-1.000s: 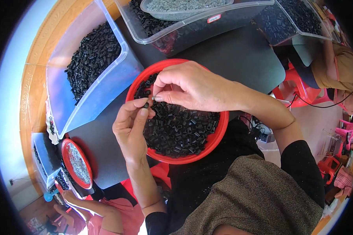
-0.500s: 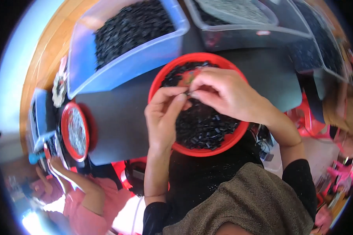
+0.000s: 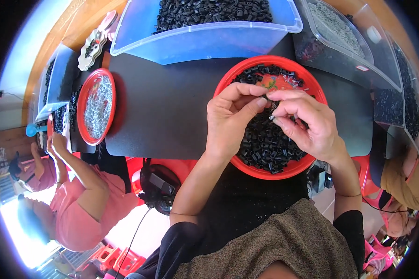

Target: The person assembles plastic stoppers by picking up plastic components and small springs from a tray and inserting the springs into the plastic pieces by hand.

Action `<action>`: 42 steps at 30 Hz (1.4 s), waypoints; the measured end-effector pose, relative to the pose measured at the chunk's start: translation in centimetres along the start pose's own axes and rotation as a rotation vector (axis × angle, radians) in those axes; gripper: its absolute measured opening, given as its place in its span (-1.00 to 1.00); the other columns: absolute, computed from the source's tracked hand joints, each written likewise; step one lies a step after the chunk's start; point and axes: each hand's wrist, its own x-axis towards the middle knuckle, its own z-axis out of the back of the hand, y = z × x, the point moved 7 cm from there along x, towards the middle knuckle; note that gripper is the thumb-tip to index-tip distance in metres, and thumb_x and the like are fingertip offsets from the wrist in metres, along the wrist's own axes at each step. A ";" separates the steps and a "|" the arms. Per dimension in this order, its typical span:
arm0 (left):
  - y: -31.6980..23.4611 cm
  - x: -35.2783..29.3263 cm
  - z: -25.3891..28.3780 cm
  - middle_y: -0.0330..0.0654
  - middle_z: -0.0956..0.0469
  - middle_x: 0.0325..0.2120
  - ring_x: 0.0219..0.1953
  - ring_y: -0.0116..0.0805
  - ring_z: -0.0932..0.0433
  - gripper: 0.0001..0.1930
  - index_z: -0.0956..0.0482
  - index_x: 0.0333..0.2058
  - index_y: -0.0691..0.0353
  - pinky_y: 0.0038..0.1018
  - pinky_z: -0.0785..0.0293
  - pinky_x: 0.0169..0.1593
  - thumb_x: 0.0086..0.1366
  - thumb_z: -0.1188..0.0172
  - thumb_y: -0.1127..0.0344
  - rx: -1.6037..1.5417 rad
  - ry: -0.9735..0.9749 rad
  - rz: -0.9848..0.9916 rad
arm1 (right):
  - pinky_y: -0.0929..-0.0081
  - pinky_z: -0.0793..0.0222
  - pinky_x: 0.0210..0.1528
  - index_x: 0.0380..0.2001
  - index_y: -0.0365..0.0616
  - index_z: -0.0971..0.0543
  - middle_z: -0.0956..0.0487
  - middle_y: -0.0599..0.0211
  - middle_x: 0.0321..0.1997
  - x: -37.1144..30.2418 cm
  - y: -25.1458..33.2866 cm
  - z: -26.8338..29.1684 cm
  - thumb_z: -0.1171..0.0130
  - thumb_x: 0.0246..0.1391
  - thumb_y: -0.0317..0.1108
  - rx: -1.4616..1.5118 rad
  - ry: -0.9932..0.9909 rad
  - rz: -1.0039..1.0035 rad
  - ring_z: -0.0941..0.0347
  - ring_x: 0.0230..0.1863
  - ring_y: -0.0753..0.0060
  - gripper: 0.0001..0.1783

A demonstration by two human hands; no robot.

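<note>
Above a round red tray [image 3: 317, 156] filled with small black plastic pieces [image 3: 270, 139], my two hands meet at the fingertips. My left hand [image 3: 230, 118] is closed in a pinch, thumb against forefinger, on a small black plastic piece that the fingers mostly hide. The right hand [image 3: 312, 123] is closed too, with a tiny silvery metal piece [image 3: 272, 117] showing at its thumb tip. Its forefinger reaches the left fingertips. Several thin silvery bits [image 3: 297, 80] lie among the black pieces on the tray's patterned bottom.
A blue-tinted clear bin [image 3: 209, 42] of black pieces stands behind the tray. Further right is a clear bin [image 3: 349, 60] holding grey small parts. A second red tray [image 3: 83, 107] with silvery pieces lies left on the dark table [image 3: 167, 107]. A co-worker in pink [image 3: 88, 204] sits at left.
The view has shifted, so the table and trays sit differently in the picture. My hands stay together over the tray; a silvery piece now shows in the right fingers.
</note>
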 end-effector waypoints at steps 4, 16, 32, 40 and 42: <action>-1.0 -0.2 -0.2 -0.17 -0.54 -0.28 -0.19 -0.45 -0.54 -0.78 -0.47 -0.19 0.35 -0.55 -0.43 -0.03 0.18 -0.05 0.68 0.019 -0.066 -0.090 | 0.44 -0.43 -0.26 -0.33 -0.20 -0.47 -0.53 0.16 -0.15 -0.2 0.0 -0.5 -0.23 -0.09 -0.55 0.029 0.027 0.060 -0.52 -0.30 0.27 -0.79; -0.3 1.1 -1.9 -0.10 -0.54 -0.23 -0.15 -0.35 -0.53 -0.73 -0.48 -0.18 0.39 -0.50 -0.42 0.00 0.09 -0.18 0.66 0.397 -0.037 -0.061 | 0.32 -0.38 -0.32 -0.37 -0.16 -0.46 -0.47 0.21 -0.35 -1.2 -3.8 1.5 -0.18 -0.01 -0.45 0.051 -0.211 -0.059 -0.46 -0.33 0.14 -0.88; -1.6 5.1 -1.8 0.02 -0.51 -0.16 -0.15 -0.23 -0.51 -0.79 -0.45 -0.12 0.42 -0.42 -0.48 -0.05 0.27 -0.08 0.51 0.564 0.226 0.090 | 0.14 -0.39 -0.28 -0.44 -0.23 -0.53 -0.51 0.06 -0.31 0.9 -6.2 0.2 -0.06 0.01 -0.25 -0.120 -0.203 -0.004 -0.48 -0.31 -0.02 -0.76; -1.3 4.5 -1.9 -0.01 -0.49 -0.12 -0.17 -0.24 -0.49 -0.61 -0.33 0.04 0.38 -0.47 -0.42 -0.08 0.23 -0.10 0.49 0.618 0.226 0.133 | 0.10 -0.37 -0.24 -0.33 -0.17 -0.54 -0.50 0.07 -0.25 1.6 -6.4 -0.7 -0.06 0.07 -0.19 -0.158 -0.157 0.079 -0.48 -0.26 -0.01 -0.73; -0.9 4.5 -1.5 0.03 -0.48 -0.11 -0.12 -0.20 -0.49 -0.56 -0.27 0.06 0.38 -0.43 -0.42 -0.05 0.20 -0.11 0.51 0.620 0.256 0.135 | 0.08 -0.38 -0.28 -0.33 -0.18 -0.52 -0.49 0.06 -0.22 1.5 -6.8 -1.6 -0.02 0.08 -0.23 -0.306 -0.083 0.049 -0.48 -0.28 -0.05 -0.76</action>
